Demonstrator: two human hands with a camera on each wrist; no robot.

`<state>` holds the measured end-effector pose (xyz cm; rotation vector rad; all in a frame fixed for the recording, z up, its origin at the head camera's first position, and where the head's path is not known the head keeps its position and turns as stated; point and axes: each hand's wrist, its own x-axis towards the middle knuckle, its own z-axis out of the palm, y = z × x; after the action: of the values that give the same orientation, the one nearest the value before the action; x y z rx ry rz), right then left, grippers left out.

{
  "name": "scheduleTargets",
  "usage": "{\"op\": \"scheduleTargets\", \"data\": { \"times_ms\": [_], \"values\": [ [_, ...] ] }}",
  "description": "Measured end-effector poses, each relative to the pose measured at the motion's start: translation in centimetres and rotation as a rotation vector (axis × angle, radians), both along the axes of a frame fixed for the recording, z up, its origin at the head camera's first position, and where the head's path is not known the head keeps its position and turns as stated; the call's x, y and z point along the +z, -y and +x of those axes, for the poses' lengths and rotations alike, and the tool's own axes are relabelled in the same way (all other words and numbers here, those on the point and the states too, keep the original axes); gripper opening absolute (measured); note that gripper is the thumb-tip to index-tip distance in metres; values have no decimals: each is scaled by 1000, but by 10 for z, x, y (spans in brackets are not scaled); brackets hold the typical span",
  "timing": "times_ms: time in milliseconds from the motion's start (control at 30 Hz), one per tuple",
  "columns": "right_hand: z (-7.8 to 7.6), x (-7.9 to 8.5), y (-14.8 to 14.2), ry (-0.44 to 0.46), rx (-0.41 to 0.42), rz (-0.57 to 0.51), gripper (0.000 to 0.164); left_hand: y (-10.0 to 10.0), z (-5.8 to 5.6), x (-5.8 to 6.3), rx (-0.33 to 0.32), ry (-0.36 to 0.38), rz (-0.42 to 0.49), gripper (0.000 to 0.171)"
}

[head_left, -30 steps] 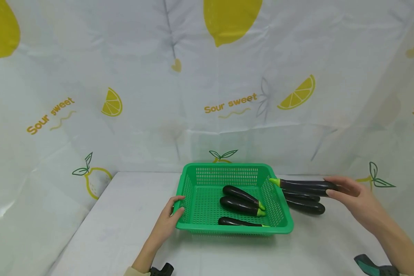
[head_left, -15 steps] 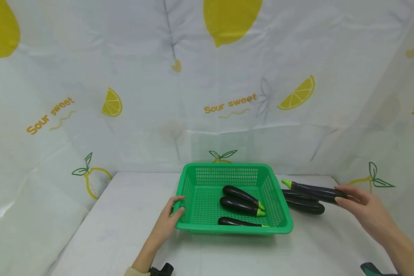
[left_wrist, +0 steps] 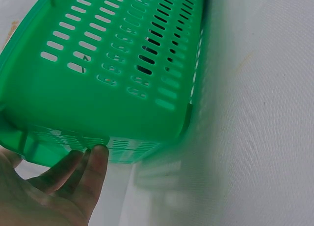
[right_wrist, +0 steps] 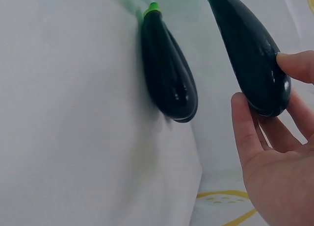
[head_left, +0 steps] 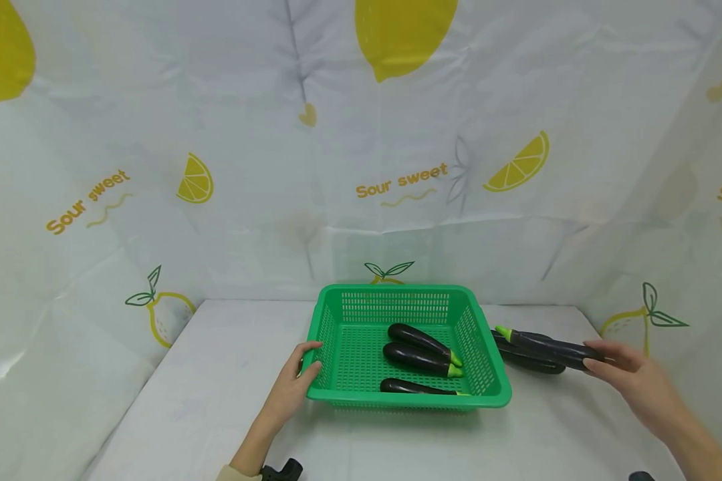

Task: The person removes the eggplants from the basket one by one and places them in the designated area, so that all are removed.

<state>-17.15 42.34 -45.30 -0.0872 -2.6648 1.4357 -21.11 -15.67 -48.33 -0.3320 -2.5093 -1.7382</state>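
My right hand (head_left: 644, 384) holds a long dark eggplant (head_left: 556, 351) by its thick end, its green stem tip pointing left toward the basket. The right wrist view shows thumb and fingers around the end of this eggplant (right_wrist: 255, 59). Under it on the table, beside the basket, lie other eggplants (head_left: 526, 361), partly covered by the held one. With my left hand (head_left: 290, 381) I grip the left rim of the green plastic basket (head_left: 409, 401). In the left wrist view the fingers (left_wrist: 95, 169) press its outer wall. Inside the basket lie three eggplants (head_left: 418, 359), toward the right.
A white-covered table (head_left: 216, 401) carries everything. Behind it hangs a white sheet (head_left: 247, 200) printed with lemons and lettering, reaching down to the table's back edge close behind the basket. It also runs along both sides.
My right hand has moved right and toward me with the eggplant, lowering it and tilting its stem end away from the basket rim. The left hand and basket have stayed put.
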Motion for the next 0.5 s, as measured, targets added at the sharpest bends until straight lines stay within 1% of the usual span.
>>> {"op": "scheduleTargets", "data": {
  "times_ms": [100, 200, 267, 433, 500],
  "values": [
    [-1, -2, 1, 52, -17, 27, 57, 0, 0, 0, -1, 3, 2, 40],
    [-4, -5, 2, 92, -30, 45, 65, 0, 0, 0, -2, 4, 5, 40],
    [-5, -6, 3, 113, -23, 28, 65, 0, 0, 0, -1, 2, 4, 39],
    [-6, -14, 7, 143, 3, -26, 55, 0, 0, -2, -3, -8, -4, 39],
    [-7, -16, 10, 157, 15, -16, 55, 0, 0, -2, -5, -11, -6, 40]
  ]
}}
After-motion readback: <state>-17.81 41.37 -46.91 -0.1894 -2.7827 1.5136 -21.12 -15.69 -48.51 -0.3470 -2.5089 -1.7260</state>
